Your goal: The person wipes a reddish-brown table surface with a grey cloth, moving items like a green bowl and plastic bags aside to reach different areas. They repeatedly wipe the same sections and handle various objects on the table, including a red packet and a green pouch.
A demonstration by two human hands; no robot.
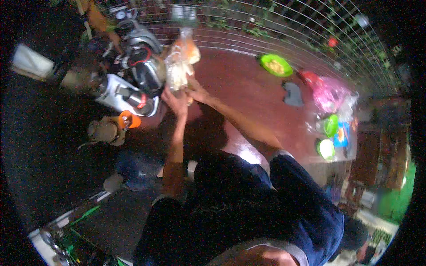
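Note:
Both my hands are at the near end of a clear plastic bag [178,74] with pale contents, at the left part of a reddish-brown table. My left hand [176,99] grips its lower left side, and my right hand [198,92] holds its lower right side. Motion blur hides the exact finger positions. An orange and white item [189,50] lies just beyond the bag. To the left stand a shiny dark kettle-like appliance [148,71] and a metal container with a red band [135,99] on a white tray [113,87].
An orange cup [129,119] stands left of my left forearm. On the table [233,79] to the right are a green bowl with yellowish food [276,65], a grey heart-shaped item [293,94], a pink plastic bag [329,94] and small green containers [330,125]. Wire mesh [299,16] borders the far edge.

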